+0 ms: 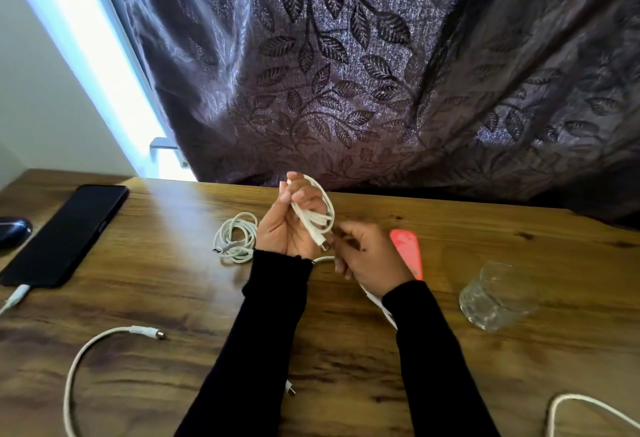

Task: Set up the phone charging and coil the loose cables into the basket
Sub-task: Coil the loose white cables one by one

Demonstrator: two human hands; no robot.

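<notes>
Fingers of left hand (287,225) curl round a white cable (317,215), looped into a small coil held above the table (346,350). Right hand (367,256) pinches the cable's plug end just beside the left palm. Coiled second cable (235,237) lies on table left of the hands. Phone (67,234) far left, face up, charger plug in its near end. Loose cable (90,357) lower left, another (581,405) lower right. Glass (498,296) right, pink thing (408,253) behind right hand. Curtain (346,73) behind.
</notes>
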